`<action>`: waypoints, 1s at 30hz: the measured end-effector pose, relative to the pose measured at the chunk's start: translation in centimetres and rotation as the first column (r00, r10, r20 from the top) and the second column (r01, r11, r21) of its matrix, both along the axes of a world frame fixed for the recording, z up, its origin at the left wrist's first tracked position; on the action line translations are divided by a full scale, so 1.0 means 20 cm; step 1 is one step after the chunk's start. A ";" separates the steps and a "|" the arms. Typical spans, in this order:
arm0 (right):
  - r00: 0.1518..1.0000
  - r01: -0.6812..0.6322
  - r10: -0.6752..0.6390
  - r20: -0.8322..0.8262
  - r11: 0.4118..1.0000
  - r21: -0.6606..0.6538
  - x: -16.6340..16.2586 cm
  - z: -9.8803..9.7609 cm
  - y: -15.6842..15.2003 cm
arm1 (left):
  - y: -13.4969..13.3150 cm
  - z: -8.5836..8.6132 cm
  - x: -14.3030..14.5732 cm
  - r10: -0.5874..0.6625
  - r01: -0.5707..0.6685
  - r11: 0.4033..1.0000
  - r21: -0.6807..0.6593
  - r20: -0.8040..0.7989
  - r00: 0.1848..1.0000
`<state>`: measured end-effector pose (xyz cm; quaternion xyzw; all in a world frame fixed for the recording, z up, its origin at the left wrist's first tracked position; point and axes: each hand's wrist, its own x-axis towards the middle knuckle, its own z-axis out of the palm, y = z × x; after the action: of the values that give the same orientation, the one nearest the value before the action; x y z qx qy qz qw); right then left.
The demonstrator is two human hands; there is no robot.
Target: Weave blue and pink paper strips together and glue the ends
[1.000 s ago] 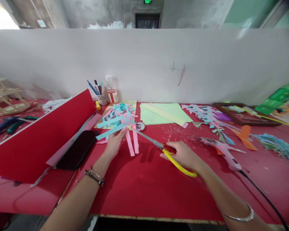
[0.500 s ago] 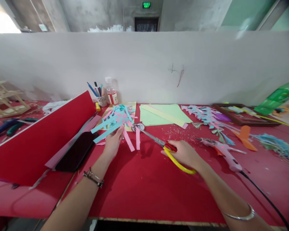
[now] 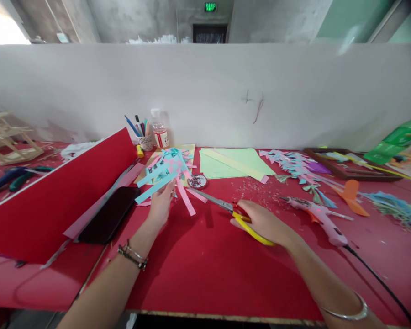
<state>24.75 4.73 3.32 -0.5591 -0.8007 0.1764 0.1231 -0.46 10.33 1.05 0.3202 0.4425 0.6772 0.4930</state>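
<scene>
My left hand [image 3: 160,204] pinches a woven bundle of blue and pink paper strips [image 3: 167,172], lifted a little off the red table [image 3: 205,269]. Loose pink strip ends hang down to the right of that hand. My right hand [image 3: 263,224] grips the yellow and red handles of a pair of scissors [image 3: 226,208]. The blades point left toward the pink strips, their tips close to a small round tape roll [image 3: 197,182].
A black phone [image 3: 109,214] and a tilted red card sheet [image 3: 55,196] lie left. A pink glue gun [image 3: 315,214] with its black cord lies right. Green paper sheets [image 3: 233,163], a pen cup [image 3: 144,141], a small bottle [image 3: 159,131] and folded paper pieces [image 3: 294,164] sit behind.
The left hand lifted and turned the strip bundle slightly. The scissors swung up toward the pink strips and now sit lower, with the blades nearly together.
</scene>
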 end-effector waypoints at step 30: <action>0.999 0.021 -0.024 -0.040 0.997 -0.068 0.01 0.04 0.00 | -0.06 0.06 0.07 -0.142 0.132 0.988 0.084 0.131 0.981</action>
<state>24.88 4.68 4.17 -0.5682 -0.7853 0.2133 0.1226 0.97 9.20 2.33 0.3209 0.3591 0.6781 0.5553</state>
